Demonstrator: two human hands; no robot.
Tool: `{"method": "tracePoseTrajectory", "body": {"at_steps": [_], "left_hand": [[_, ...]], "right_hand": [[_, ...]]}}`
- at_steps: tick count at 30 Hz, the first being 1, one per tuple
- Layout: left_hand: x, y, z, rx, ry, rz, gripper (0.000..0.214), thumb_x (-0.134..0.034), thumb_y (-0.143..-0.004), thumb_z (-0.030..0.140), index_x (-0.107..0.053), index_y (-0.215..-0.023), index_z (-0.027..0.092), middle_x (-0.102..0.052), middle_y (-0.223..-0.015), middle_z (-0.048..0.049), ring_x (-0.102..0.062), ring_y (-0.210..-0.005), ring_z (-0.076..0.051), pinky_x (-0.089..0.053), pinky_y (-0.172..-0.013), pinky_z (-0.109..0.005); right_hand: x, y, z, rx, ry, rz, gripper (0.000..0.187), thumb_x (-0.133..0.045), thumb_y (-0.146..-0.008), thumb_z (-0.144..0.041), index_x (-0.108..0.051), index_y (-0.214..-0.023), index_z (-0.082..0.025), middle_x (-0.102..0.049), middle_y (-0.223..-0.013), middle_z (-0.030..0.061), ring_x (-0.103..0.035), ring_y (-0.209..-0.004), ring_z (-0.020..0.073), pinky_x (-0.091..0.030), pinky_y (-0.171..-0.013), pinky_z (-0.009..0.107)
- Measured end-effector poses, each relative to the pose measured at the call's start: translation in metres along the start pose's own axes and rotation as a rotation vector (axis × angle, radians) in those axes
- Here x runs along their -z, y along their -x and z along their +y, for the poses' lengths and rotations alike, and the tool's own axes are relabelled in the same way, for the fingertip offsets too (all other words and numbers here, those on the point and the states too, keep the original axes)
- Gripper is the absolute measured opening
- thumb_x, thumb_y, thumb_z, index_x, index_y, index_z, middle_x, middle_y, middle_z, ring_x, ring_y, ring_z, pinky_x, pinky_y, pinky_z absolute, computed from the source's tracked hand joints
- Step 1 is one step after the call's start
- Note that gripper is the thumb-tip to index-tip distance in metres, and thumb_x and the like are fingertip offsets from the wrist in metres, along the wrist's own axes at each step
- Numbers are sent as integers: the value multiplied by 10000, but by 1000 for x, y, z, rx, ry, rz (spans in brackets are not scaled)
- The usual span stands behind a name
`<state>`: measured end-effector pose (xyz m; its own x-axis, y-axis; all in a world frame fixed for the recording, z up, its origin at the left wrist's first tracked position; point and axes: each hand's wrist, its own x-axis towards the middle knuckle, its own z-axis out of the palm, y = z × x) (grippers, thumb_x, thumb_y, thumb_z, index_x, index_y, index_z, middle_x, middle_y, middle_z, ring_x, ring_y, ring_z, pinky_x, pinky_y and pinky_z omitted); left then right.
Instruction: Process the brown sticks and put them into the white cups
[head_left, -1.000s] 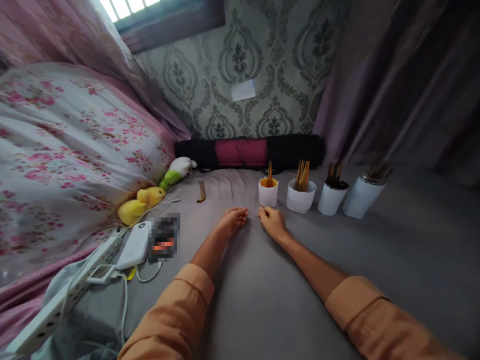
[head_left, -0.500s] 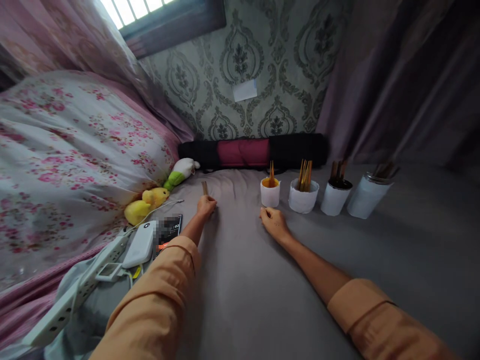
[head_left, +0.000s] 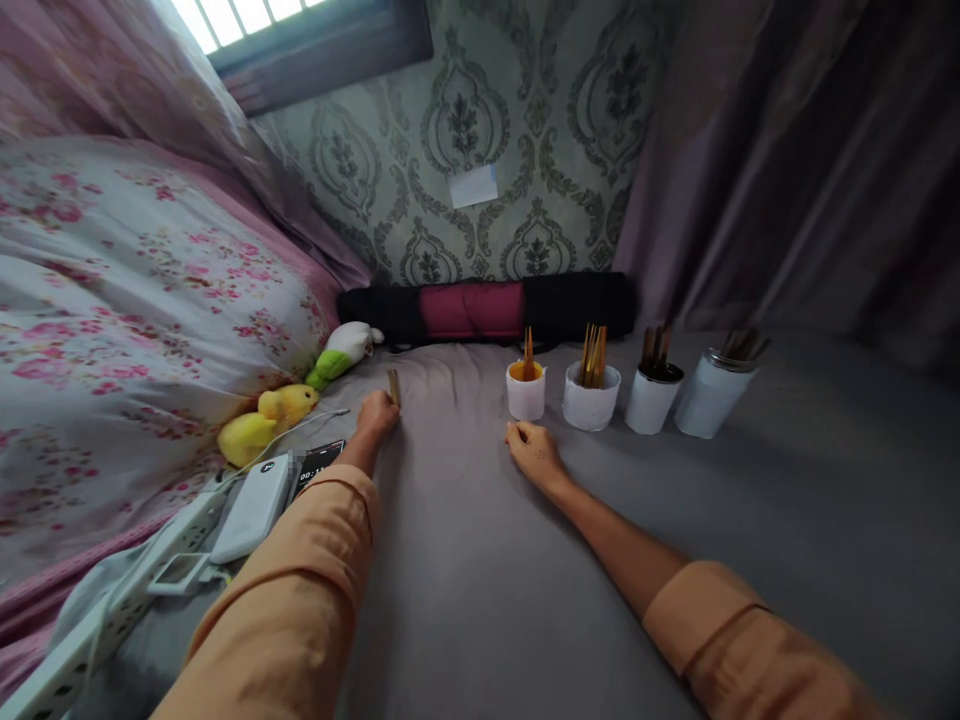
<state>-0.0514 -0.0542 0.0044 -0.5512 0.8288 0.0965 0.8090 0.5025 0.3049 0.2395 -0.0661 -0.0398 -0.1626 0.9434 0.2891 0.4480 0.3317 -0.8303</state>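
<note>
My left hand (head_left: 377, 412) reaches forward over the grey sheet (head_left: 480, 560) and its fingers are closed round a few thin brown sticks (head_left: 394, 385), which poke up beyond the knuckles. My right hand (head_left: 531, 450) rests on the sheet with its fingers curled loosely, just in front of a small white cup with an orange rim (head_left: 525, 389) that holds sticks. To the right of that cup stand a wider white cup (head_left: 590, 394) with yellow sticks, a third cup (head_left: 651, 395) and a tilted metal-rimmed jar (head_left: 709, 389), both with dark sticks.
A floral pillow (head_left: 135, 330) fills the left. Yellow and green plush toys (head_left: 262, 420) lie beside it. A phone (head_left: 319, 462), a white power bank (head_left: 251, 507) and a power strip (head_left: 90, 630) sit at the near left. A black and red roll (head_left: 487, 308) lies along the wall.
My left hand moved from beside the right hand out to the left and forward, and closed on the sticks that lay on the sheet. The right hand stayed put.
</note>
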Motion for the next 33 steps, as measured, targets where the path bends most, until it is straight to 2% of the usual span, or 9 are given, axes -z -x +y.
{"method": "tracePoseTrajectory", "body": {"at_steps": [5,11,20,33], "left_hand": [[-1,-4,-1,-19,-52,1,216,-530,-719,246,-611,-875,120,-607,-965,-147,-549,-918,-224,-397,-698,-267],[-7,-8,-2,-38,-92,7,209,-516,-734,218,-583,-897,105,-601,-904,-111,-541,-911,-213,-391,-730,-271],[-12,-9,-8,-44,-144,30,261,-476,-740,257,-621,-908,119,-588,-982,-161,-546,-921,-247,-408,-710,-292],[-15,-13,-5,-85,-158,45,265,-469,-734,241,-611,-930,132,-588,-995,-149,-540,-949,-243,-415,-755,-297]], "right_hand": [[1,0,0,9,-4,-10,393,-360,-822,-387,-582,-587,-164,-537,-492,8,-470,-486,115,-292,-465,206],[0,1,1,17,-7,-15,400,-354,-828,-396,-566,-580,-167,-529,-494,-1,-464,-492,110,-283,-468,202],[1,0,0,-5,23,-21,388,-367,-821,-383,-584,-593,-158,-531,-507,-1,-462,-511,107,-279,-482,201],[0,0,2,-14,-6,-39,400,-356,-824,-401,-580,-602,-155,-530,-520,3,-458,-504,105,-272,-472,204]]}}
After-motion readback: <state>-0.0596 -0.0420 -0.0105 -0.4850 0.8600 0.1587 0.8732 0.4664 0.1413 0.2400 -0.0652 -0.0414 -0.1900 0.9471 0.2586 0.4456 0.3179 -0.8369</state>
